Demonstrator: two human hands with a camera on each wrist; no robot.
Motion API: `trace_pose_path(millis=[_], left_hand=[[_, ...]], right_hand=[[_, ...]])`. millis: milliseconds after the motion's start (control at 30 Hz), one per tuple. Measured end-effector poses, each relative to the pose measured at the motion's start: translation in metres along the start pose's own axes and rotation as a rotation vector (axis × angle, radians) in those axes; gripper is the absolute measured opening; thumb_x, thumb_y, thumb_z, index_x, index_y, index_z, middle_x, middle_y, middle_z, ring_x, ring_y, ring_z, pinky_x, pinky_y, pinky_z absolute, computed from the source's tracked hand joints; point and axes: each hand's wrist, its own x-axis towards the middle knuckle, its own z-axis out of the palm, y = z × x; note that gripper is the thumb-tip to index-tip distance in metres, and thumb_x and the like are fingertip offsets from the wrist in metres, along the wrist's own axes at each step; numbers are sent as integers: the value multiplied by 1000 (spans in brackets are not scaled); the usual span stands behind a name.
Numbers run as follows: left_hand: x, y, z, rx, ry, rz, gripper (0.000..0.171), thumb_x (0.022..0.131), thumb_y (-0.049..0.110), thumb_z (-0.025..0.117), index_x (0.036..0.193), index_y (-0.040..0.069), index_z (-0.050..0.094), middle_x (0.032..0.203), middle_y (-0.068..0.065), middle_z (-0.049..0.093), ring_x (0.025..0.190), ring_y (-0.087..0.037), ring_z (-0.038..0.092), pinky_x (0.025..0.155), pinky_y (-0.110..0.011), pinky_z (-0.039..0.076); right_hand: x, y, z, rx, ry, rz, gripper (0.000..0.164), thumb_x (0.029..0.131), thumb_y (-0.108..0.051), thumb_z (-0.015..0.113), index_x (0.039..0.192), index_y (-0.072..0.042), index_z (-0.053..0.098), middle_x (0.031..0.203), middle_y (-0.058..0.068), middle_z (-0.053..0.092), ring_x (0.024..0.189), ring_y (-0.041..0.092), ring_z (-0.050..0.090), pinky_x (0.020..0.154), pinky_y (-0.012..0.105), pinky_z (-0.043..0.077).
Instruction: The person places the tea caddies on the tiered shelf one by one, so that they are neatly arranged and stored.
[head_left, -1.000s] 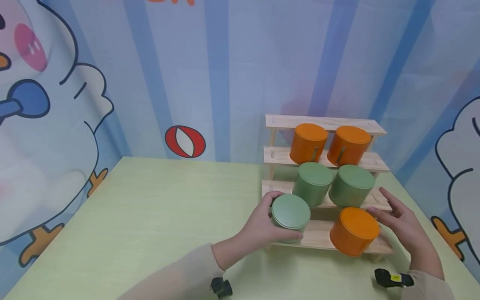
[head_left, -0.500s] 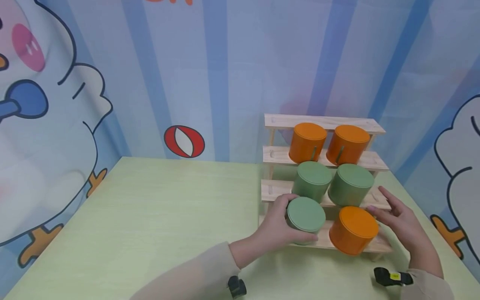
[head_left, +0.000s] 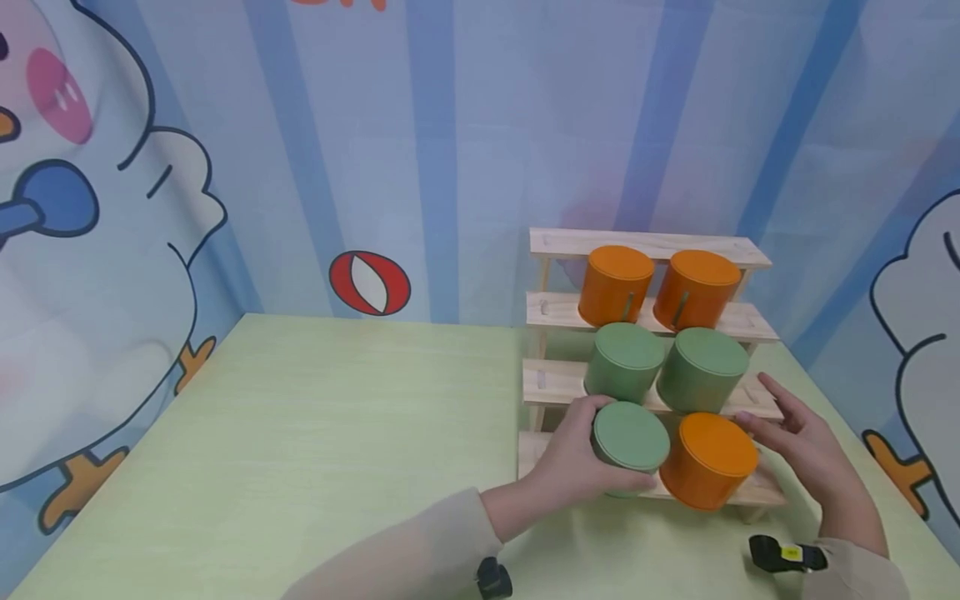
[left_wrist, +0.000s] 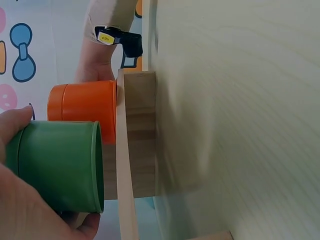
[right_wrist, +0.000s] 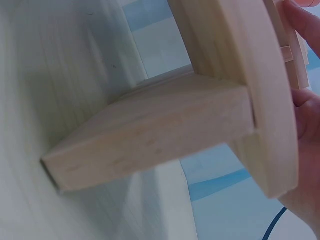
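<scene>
My left hand (head_left: 573, 458) grips a green lidded canister (head_left: 632, 437) around its side, thumb in front. In the left wrist view, a small gap shows between the canister's base (left_wrist: 99, 170) and the lowest board (left_wrist: 125, 165). An orange canister (head_left: 709, 462) stands on that board, just right of the green one. My right hand (head_left: 813, 454) is at the right end of the wooden shelf (head_left: 547, 379), fingers extended; one fingertip is close to the orange canister, and whether it touches cannot be made out. The right wrist view shows the hand behind the shelf's end (right_wrist: 272, 125).
Two green canisters (head_left: 624, 362) stand on the second board. Two orange canisters (head_left: 615, 286) are on the board above, and the top board (head_left: 645, 243) rises behind them. The pale table (head_left: 360, 425) extends left. A printed blue curtain (head_left: 487, 150) hangs behind.
My left hand has carried the green canister rightward along the lowest board, closer to the orange one. The right hand has stayed nearly still.
</scene>
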Motion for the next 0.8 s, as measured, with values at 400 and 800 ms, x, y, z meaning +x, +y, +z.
trace_pose_path(millis=[400,800], left_hand=[[-1,1,9,-6,24,9,76,61,18,92,122,21,46,118,12,47,105,-6,49,90,-27,45],[-2,1,13,0,57,-3,79,63,19,92,126,18,44,121,10,45,108,-8,47,92,-28,44]], right_hand=[[0,0,0,15,-6,3,82,98,-41,53,155,-24,-4,98,-35,49,86,-16,54,97,71,31],[0,0,-1,13,-7,-1,82,98,-41,53,155,-24,-3,98,-34,49,87,-16,54,97,71,31]])
